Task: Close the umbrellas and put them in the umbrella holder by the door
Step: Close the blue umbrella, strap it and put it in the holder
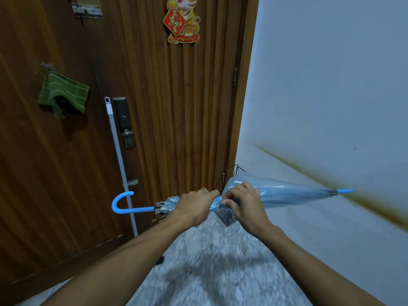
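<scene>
A closed, clear blue umbrella is held level in front of the door, its curved blue handle to the left and its blue tip to the right near the wall. My left hand is wrapped around the gathered canopy near the handle end. My right hand pinches the canopy folds and a small strap right beside the left hand. A thin black wire frame, partly hidden behind the umbrella, stands in the corner by the door; I cannot tell what it is.
The brown wooden door fills the back, with a lock plate, a green cloth on a hook and a tiger decoration. A white mop pole leans against it. A white stained wall stands right; speckled floor lies below.
</scene>
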